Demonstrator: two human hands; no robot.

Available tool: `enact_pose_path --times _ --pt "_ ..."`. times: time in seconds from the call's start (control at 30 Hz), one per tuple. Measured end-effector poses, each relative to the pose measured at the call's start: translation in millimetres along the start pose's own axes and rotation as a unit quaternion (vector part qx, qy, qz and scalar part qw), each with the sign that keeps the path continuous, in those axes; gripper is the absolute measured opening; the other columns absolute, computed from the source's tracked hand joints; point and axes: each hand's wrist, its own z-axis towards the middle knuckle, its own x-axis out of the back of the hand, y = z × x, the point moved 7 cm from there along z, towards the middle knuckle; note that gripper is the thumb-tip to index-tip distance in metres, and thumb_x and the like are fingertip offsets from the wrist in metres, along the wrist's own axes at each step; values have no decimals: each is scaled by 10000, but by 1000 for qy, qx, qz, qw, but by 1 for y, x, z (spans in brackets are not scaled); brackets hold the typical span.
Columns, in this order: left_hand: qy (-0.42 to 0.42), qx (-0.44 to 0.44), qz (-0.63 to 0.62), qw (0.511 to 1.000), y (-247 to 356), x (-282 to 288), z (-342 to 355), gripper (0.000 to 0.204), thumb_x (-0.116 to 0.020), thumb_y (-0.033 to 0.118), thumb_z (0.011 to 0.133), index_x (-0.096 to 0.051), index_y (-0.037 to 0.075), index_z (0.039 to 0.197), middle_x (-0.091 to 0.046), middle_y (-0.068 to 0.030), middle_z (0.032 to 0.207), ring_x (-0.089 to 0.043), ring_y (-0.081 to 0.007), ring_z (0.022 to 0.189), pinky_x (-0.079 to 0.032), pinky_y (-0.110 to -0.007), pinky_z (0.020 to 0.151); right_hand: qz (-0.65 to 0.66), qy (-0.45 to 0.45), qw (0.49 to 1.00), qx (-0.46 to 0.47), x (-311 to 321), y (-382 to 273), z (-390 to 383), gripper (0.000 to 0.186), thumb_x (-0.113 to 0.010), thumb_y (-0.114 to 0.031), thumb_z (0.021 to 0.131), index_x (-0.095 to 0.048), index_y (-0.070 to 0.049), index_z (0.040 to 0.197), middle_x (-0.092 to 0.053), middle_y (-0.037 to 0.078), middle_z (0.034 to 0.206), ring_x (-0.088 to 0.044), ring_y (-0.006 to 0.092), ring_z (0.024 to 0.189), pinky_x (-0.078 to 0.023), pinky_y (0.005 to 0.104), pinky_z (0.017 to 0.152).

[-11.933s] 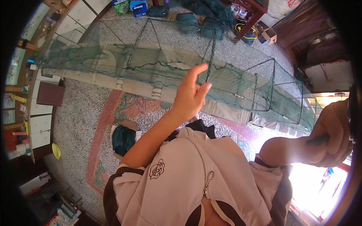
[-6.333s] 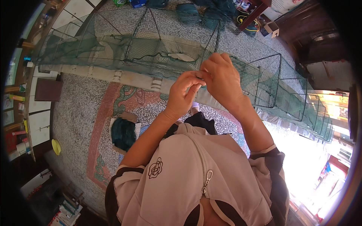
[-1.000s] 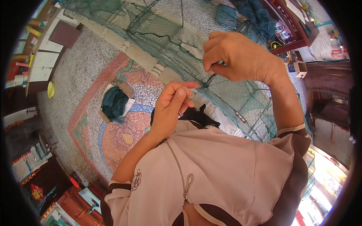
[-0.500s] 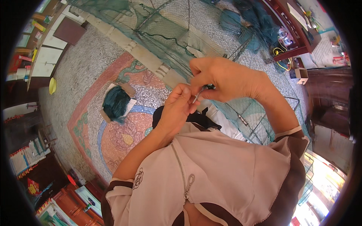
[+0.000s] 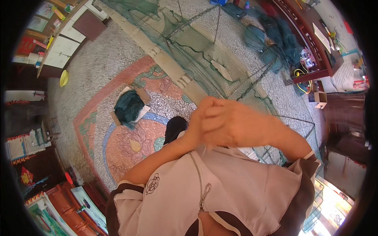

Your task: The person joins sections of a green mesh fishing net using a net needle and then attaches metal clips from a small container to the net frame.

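Observation:
My right hand (image 5: 240, 125) is curled closed, knuckles up, in front of my chest and slightly smeared by motion. Against its fingers presses my left hand (image 5: 192, 131), which also looks closed, its fingertips mostly covered by the right. Whatever the two hold is hidden between them. Beyond the hands, a long green mesh net (image 5: 193, 43) with dark rod frames stretches over the floor. To the left lies a bundle of dark green netting or twine (image 5: 129, 108) on an opened piece of cardboard (image 5: 144, 96).
A patterned mosaic floor (image 5: 134, 135) spreads at left, with a yellow bowl (image 5: 64, 78) by white cabinets (image 5: 63, 49). Dark netting (image 5: 275, 33) is heaped beside a red-brown desk (image 5: 305, 43) at far right. A small cardboard box (image 5: 319, 100) stands below it. A dark shoe (image 5: 175, 128) shows by my left wrist.
Both hands have come lower in the view and closer together. A small thin metal tool seen in my right fingers is now hidden. The view has shifted slightly.

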Motion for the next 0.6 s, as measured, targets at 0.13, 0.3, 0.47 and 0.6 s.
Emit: enact_pose_path --times 0.13,0.3,0.47,0.6 --pt "68 97 -14 993 -6 -4 -1 345 -645 38 765 -494 23 1075 -471 -109 1049 -523 -214 889 -444 -297 812 56 -28 998 27 0 -23 4 175 -619 -217 764 -598 -98 891 -533 32 772 -550 220 778 -417 331 672" --pt "69 -131 240 959 34 -5 -5 359 -654 47 775 -576 135 1113 -443 -133 1123 -431 -312 1075 -392 -376 904 117 68 991 3 19 -39 10 172 -650 -195 761 -608 -95 895 -539 60 715 -567 231 669 -418 339 576" --pt "-19 -81 177 981 35 -9 3 199 -652 90 821 -625 98 1018 -448 -96 1146 -459 -232 1045 -387 -346 891 353 326 869 -116 93 -36 -22 162 -669 -157 824 -600 -41 735 -509 44 520 -506 188 456 -395 285 433" --pt "4 -3 14 1000 17 4 9 70 -601 88 871 -616 46 924 -515 -85 1057 -487 -188 991 -384 -334 888 180 442 873 -96 129 -27 -29 205 -662 -112 827 -570 -3 679 -542 66 563 -493 167 474 -392 255 441"
